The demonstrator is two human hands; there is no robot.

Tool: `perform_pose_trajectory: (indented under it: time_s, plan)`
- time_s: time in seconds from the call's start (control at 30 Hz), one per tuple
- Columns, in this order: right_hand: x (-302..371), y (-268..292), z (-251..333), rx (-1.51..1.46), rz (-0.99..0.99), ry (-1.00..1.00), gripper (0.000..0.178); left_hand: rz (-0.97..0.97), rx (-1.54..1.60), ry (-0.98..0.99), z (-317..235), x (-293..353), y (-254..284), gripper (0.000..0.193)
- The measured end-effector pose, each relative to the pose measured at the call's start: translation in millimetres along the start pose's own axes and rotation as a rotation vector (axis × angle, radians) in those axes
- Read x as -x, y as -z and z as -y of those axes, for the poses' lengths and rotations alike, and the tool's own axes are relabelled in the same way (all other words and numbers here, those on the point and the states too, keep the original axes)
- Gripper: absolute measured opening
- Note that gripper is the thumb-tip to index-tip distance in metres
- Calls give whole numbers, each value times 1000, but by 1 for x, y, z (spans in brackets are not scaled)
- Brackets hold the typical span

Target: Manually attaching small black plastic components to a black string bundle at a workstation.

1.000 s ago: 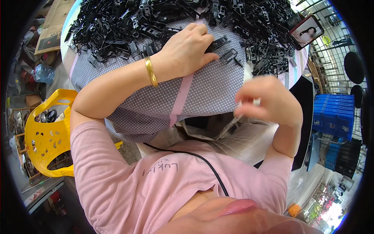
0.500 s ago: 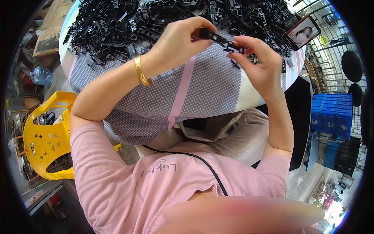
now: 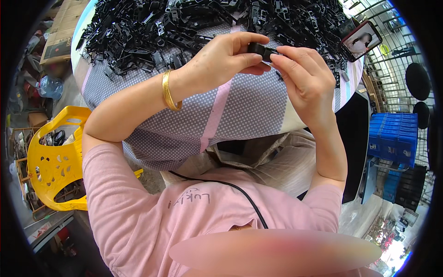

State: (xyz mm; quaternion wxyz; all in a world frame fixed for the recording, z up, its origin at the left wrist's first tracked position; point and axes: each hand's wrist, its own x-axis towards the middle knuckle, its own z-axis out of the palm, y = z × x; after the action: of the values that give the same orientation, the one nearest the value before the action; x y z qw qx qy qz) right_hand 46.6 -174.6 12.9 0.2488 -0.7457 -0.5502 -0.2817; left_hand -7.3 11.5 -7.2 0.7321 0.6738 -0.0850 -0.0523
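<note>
Above the near part of the table, my left hand [image 3: 235, 55] grips a small black plastic part [image 3: 260, 50] between thumb and fingers. My right hand [image 3: 308, 74] pinches the other end of that part, its fingertips close to the left ones. Much of the part is hidden by the fingers, so its exact kind cannot be told. A heap of similar black plastic pieces [image 3: 152, 34] covers the far side of the table beyond both hands.
A dotted grey cloth with pink stripes [image 3: 184, 122] covers the round table. A phone [image 3: 361, 40] stands at its right edge. To the left is a yellow plastic chair [image 3: 50, 161]; blue crates [image 3: 392, 136] are stacked at the right. A black cable [image 3: 244, 191] crosses my shirt.
The black part has been turned and is now mostly covered by my fingers. My left hand has shifted slightly right and down, and my right fingers have closed in nearer to it.
</note>
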Motion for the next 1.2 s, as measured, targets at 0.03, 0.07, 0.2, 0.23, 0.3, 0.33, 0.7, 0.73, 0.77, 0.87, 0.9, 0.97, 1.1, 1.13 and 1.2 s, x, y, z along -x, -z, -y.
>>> perform_pose_trajectory:
  time_s: [0.03, 0.07, 0.2, 0.23, 0.3, 0.33, 0.7, 0.73, 0.77, 0.87, 0.9, 0.97, 1.1, 1.13, 1.2]
  plan:
    - [0, 0, 1, 32, 13, 19, 23, 7, 25, -4, 0, 1, 0, 35]
    - [0, 0, 2, 35, 14, 19, 23, 19, 50, -9, 0, 1, -1, 35]
    - [5, -9, 3, 107, -29, 65, 25, -8, 260, 12, 3, 0, -5, 37]
    - [6, -12, 2, 131, -39, 82, 26, -1, 310, 44, 4, 0, -3, 37]
    - [9, -18, 3, 138, -54, 94, 26, 10, 362, 74, 7, -3, 2, 37]
    - [9, -20, 3, 142, -69, 107, 26, 15, 416, 73, 9, -5, 4, 37]
    - [-14, 12, -147, 270, -126, -458, 21, 61, 210, 75, -6, -5, -1, 39]
    - [-6, 12, -194, 361, -38, -528, 24, 67, 200, 107, -3, -7, -2, 40]
    - [-4, 7, -224, 509, 54, -558, 25, 88, 202, 142, -1, -7, 0, 40]
    - [-14, -8, -256, 623, 333, -698, 26, 84, 137, 159, 2, -2, 4, 40]
    - [-18, -10, -258, 624, 330, -690, 26, 93, 132, 172, 3, -3, 7, 39]
    - [-25, -13, -260, 596, 583, -778, 29, 79, 121, 184, 3, -4, 8, 38]
    - [-20, -1, -265, 601, 344, -630, 39, 85, 197, 216, 4, -5, 10, 38]
    - [-15, 4, -264, 605, 347, -631, 39, 88, 200, 216, 4, -5, 9, 38]
    - [-21, 21, -211, -225, 29, -954, 39, 15, 247, 195, 2, -5, 7, 37]
